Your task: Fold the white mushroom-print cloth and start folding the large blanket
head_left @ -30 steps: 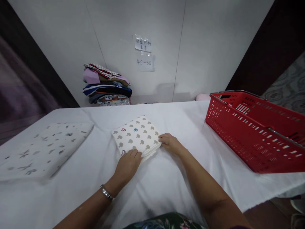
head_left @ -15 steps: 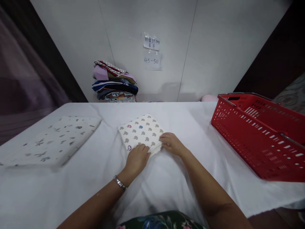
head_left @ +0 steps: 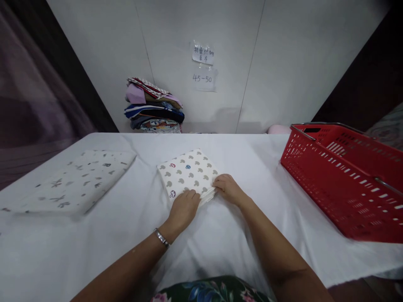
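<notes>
Fingers (head_left: 193,195) of two hands (head_left: 184,210) touch one folded cloth (head_left: 189,171) (of two).

Folded cloth (head_left: 185,176): off-white, dotted with grey-taupe mushroom shapes; among them one red, one blue and one purple motif
Flatter cloth (head_left: 78,180): off-white, scattered with small grey and darker plant-like motifs
Bench cover (head_left: 245,167): plain white
Basket (head_left: 333,184): solid red
Basket handles (head_left: 304,134): silvery grey
Fabric stack (head_left: 154,107): pale-and-dark check with red bands on top; lilac, brown, blue with a white stripe, black; multicoloured print at the bottom
Wall (head_left: 283,54): pale grey
Paper notes (head_left: 204,79): whitish, dark handwriting
Curtain (head_left: 34,96): dusky mauve
Bracelet (head_left: 161,238): silver
Garment (head_left: 210,290): dark green, blue and pink flowers
</notes>
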`<state>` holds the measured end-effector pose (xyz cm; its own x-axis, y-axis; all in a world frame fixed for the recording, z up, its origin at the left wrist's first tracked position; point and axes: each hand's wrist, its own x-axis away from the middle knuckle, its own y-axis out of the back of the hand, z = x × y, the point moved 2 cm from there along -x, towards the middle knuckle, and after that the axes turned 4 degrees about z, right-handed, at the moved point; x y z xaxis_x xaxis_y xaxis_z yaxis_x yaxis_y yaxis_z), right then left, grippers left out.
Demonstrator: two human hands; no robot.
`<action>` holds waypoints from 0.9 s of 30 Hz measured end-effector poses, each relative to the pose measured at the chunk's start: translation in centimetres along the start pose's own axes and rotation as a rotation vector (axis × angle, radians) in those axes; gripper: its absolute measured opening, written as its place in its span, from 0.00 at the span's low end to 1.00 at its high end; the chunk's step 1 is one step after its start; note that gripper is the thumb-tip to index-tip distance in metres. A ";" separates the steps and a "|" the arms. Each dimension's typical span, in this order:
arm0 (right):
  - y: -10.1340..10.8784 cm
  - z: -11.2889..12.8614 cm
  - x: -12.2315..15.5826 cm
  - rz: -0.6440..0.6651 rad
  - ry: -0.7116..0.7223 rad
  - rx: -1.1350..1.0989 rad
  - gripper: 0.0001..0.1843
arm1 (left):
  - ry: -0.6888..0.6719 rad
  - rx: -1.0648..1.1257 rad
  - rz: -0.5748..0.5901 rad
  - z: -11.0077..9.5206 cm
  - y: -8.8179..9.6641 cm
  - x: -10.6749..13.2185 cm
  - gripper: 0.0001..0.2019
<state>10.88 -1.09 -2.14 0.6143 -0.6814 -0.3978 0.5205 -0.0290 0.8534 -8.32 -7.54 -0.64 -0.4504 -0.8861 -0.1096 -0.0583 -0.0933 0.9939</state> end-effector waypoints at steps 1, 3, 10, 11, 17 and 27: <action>0.0 0.0 0.0 0.019 -0.006 -0.001 0.12 | -0.004 -0.009 0.002 -0.1 -0.2 0.1 0.11; 0.1 0.1 0.0 0.049 -0.013 -0.008 0.12 | 0.000 -0.019 0.007 -0.3 -0.4 0.2 0.10; 0.4 0.2 0.4 0.005 -0.026 -0.150 0.12 | -0.018 0.020 -0.041 -0.9 -0.4 2.0 0.09; 0.4 0.2 0.4 -0.009 -0.043 -0.173 0.12 | -0.017 0.038 -0.055 -1.0 -0.4 2.4 0.10; 0.1 1.2 -0.1 -0.144 -0.069 -0.245 0.11 | -0.034 0.116 -0.173 -1.8 -1.2 4.5 0.12; -3.9 3.5 0.9 0.239 -0.045 0.070 0.25 | -0.154 0.343 -0.275 0.7 -0.3 6.5 0.11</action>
<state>7.31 -4.14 -4.62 0.6868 -0.7072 -0.1678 0.3204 0.0873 0.9433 -11.82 -12.96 -1.63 -0.5027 -0.7693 -0.3943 -0.4735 -0.1366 0.8701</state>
